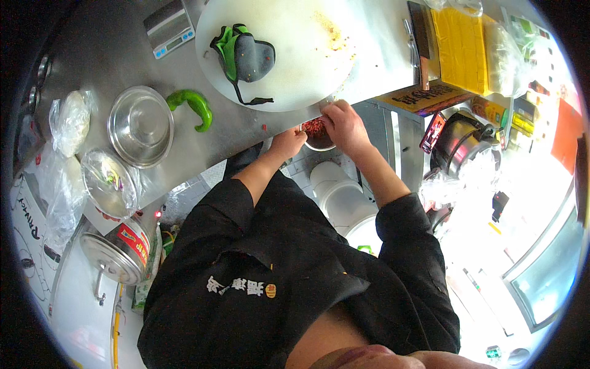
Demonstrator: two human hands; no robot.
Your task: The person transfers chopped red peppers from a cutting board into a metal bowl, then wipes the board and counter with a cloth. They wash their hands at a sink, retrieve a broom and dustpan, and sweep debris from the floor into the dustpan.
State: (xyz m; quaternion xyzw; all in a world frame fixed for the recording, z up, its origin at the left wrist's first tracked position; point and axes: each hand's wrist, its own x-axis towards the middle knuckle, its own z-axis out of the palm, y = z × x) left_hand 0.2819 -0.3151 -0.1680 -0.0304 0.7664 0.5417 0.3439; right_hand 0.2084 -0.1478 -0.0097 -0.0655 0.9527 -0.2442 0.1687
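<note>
A bowl of chopped red chilli (317,129) is at the table's front edge, partly covered by my hands. My left hand (289,142) grips the bowl's rim on its left side. Fingers bent, my right hand (345,123) is at the right side of the bowl, by the table edge; whether it holds anything is hidden. Just beyond lies a round white cutting board (295,55) with yellow and reddish crumbs. A grey and green cloth item with a black strap (254,57) rests on it. A green pepper (191,105) lies left of the board.
On the steel table are an empty metal bowl (141,127), a digital scale (169,30), a plastic-wrapped bowl (109,182) and bagged food (73,122). A cleaver (424,69) and a yellow package (461,50) lie at the right. White buckets (343,198) stand below the table.
</note>
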